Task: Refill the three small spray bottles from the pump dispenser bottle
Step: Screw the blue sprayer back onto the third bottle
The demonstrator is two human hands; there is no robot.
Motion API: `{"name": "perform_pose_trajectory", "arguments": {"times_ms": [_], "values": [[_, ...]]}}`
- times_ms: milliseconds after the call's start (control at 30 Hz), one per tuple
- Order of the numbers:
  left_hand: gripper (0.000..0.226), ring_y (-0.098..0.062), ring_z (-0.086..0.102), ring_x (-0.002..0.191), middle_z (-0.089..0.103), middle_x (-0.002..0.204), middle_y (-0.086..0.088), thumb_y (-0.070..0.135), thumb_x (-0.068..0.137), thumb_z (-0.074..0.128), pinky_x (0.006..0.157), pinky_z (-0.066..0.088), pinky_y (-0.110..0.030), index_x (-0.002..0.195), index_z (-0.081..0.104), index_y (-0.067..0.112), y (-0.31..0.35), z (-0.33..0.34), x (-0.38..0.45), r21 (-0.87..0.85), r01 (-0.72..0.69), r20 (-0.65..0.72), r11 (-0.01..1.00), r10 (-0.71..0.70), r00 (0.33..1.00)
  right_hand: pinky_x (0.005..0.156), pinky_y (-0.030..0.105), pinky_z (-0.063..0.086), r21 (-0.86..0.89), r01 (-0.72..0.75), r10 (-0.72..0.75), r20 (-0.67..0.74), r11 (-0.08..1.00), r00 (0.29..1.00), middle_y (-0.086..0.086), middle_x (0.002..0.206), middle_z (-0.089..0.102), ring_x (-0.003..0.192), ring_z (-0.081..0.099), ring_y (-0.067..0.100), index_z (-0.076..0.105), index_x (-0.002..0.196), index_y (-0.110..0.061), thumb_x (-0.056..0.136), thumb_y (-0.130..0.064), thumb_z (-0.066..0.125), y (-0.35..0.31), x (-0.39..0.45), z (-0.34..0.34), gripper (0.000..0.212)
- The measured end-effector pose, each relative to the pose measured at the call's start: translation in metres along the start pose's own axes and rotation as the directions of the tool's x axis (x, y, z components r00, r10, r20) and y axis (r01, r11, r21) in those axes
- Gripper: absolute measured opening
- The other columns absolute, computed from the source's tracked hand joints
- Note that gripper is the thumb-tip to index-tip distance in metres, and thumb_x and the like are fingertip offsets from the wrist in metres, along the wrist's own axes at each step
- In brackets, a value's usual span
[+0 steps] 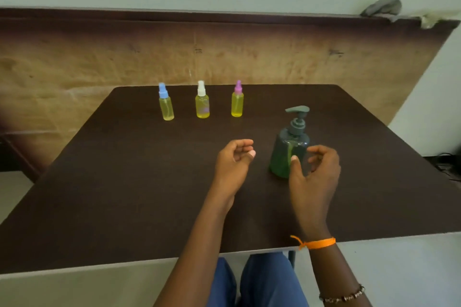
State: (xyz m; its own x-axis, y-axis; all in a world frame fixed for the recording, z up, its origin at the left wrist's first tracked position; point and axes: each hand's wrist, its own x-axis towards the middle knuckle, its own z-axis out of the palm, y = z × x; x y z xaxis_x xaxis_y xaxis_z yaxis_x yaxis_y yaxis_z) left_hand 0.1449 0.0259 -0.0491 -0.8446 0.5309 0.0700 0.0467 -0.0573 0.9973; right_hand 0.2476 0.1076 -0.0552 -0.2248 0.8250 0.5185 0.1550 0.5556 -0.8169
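A dark brown table (124,182) carries everything here. Toward its far edge stand three small spray bottles in a row, all upright and filled with yellow liquid, set apart from one another. Furthest left is the blue-capped spray bottle (166,104); in the middle is the white-capped spray bottle (202,103), which has a faint purple patch on its side; to the right of that is the pink-capped spray bottle (237,102).

Nearer and to the right of the row, the left hand (234,162) hovers over the table with its fingers loosely curled toward the thumb and nothing in it. Just to its right stands the pump dispenser bottle (287,152), dark green and translucent, upright, its pump head pointing left. The right hand (311,174) is at the near right of this bottle, thumb in front of the bottle's lower body and fingers curved around its right side with a gap showing; whether the thumb touches the bottle I cannot tell. An orange thread (315,243) is tied round the right wrist, and a beaded bracelet (343,295) sits further up that forearm.
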Motion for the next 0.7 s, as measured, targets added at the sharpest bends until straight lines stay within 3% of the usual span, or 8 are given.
{"name": "perform_pose_trajectory", "arguments": {"times_ms": [167, 267, 333, 467, 700], "values": [[0.019, 0.003, 0.056, 0.085, 0.06, 0.093, 0.009, 0.004, 0.089, 0.056, 0.069, 0.043, 0.0, 0.102, 0.06, 0.018, 0.003, 0.011, 0.0, 0.022, -0.008, 0.026, 1.0, 0.008, 1.0, 0.109, 0.04, 0.035, -0.058, -0.159, 0.169, 0.357, 0.986, 0.919, 0.004, 0.14, 0.04, 0.131, 0.038, 0.019, 0.031, 0.143, -0.013, 0.074, -0.01, 0.08, 0.03, 0.028, -0.001, 0.085], [0.018, 0.003, 0.056, 0.085, 0.061, 0.093, 0.01, 0.004, 0.089, 0.057, 0.07, 0.044, -0.001, 0.101, 0.06, 0.017, 0.001, 0.012, 0.005, 0.034, -0.015, 0.044, 0.999, 0.013, 0.999, 0.102, 0.028, 0.036, -0.013, -0.183, 0.165, 0.494, 0.983, 0.854, 0.0, 0.14, 0.044, 0.124, 0.041, 0.011, 0.028, 0.143, -0.016, 0.074, -0.006, 0.079, 0.032, 0.037, 0.008, 0.087], [0.018, 0.002, 0.057, 0.087, 0.061, 0.093, 0.011, 0.005, 0.089, 0.057, 0.071, 0.044, -0.002, 0.101, 0.06, 0.018, -0.003, 0.009, 0.014, 0.051, -0.008, 0.052, 0.999, 0.006, 0.999, 0.093, 0.023, 0.037, -0.002, -0.192, 0.166, 0.511, 0.981, 0.843, -0.003, 0.13, 0.049, 0.113, 0.043, 0.006, 0.032, 0.139, -0.017, 0.074, -0.007, 0.079, 0.031, 0.042, 0.018, 0.081], [0.018, 0.004, 0.056, 0.088, 0.061, 0.095, 0.012, 0.006, 0.09, 0.058, 0.071, 0.044, -0.002, 0.102, 0.06, 0.019, -0.013, -0.007, 0.047, 0.099, 0.012, 0.023, 0.995, -0.014, 1.0, 0.09, 0.022, 0.039, 0.012, -0.192, 0.16, 0.503, 0.981, 0.849, -0.01, 0.117, 0.049, 0.109, 0.047, 0.006, 0.038, 0.132, -0.018, 0.07, -0.009, 0.082, 0.03, 0.056, 0.049, 0.077], [0.02, 0.006, 0.056, 0.087, 0.06, 0.094, 0.014, 0.006, 0.09, 0.057, 0.066, 0.042, 0.001, 0.104, 0.061, 0.02, -0.019, -0.033, 0.114, 0.15, 0.081, -0.07, 0.985, -0.071, 0.995, 0.093, 0.023, 0.042, 0.026, -0.212, 0.172, 0.492, 0.977, 0.854, -0.01, 0.119, 0.051, 0.11, 0.05, 0.007, 0.038, 0.129, -0.017, 0.067, -0.01, 0.084, 0.026, 0.092, 0.108, 0.077]]}}
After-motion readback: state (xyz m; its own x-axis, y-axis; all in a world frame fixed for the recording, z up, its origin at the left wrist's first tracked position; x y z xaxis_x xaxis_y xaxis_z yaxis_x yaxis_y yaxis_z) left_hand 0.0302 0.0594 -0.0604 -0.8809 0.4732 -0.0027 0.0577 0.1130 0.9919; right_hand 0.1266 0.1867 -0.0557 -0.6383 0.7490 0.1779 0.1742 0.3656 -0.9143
